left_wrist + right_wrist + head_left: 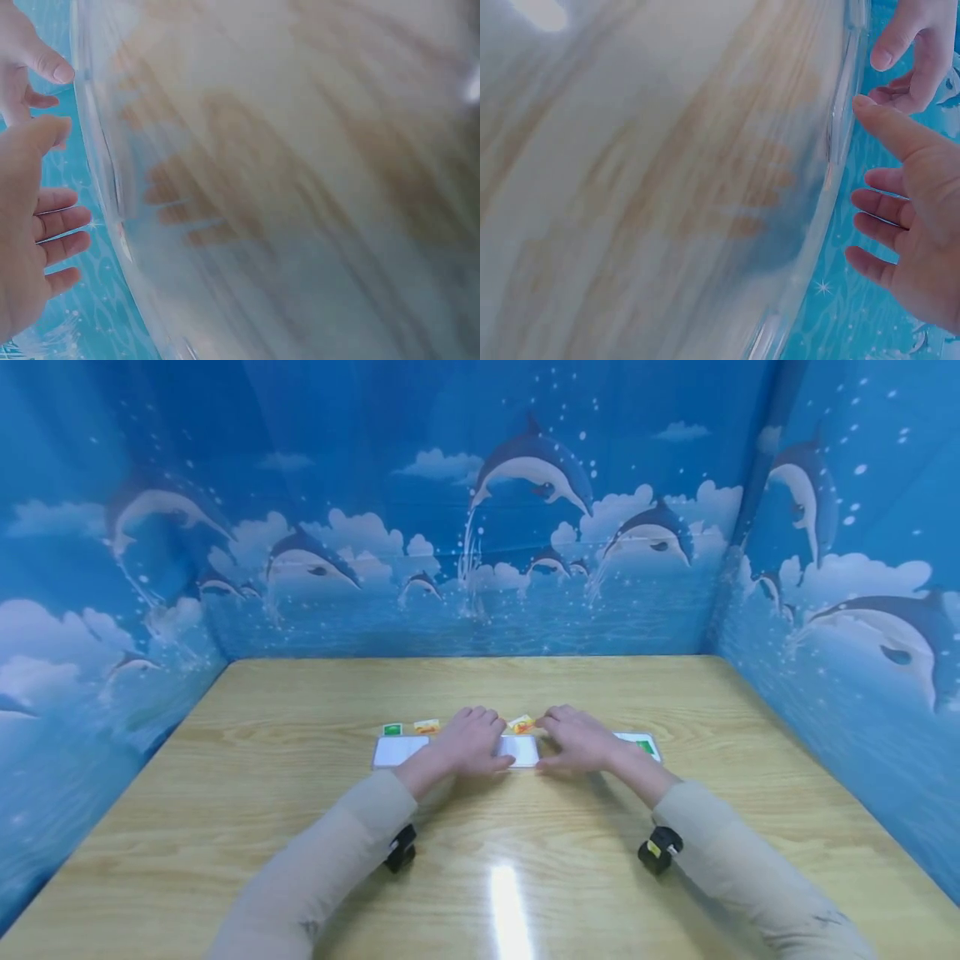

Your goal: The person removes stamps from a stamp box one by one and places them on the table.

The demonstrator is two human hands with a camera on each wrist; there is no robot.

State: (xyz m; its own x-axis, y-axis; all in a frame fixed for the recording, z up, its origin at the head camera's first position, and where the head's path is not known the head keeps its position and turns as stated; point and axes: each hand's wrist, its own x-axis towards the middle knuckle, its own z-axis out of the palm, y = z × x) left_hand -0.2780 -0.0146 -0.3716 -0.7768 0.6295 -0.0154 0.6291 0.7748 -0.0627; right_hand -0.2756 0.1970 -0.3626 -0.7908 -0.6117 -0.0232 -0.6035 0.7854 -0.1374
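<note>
In the head view my left hand (472, 742) is over a row of white rectangular pieces, its fingers pointing away and its thumb at the front edge of the middle white piece (522, 750). My right hand (579, 742) reaches in from the other side, thumb near that piece's right end. Both wrist views show loosely extended fingers: the left hand (26, 232) and the right hand (930, 217) hold nothing visible. Behind the middle piece, between the hands, lies a small yellow-orange card (521, 724). The hands hide parts of the row.
Another white piece (397, 750) shows at the row's left, with a green card (392, 729) and a yellow card (426, 726) behind it. At the right, a white piece (633, 737) bears a green patch. Dolphin-print curtains (360, 610) surround the wooden table (262, 760).
</note>
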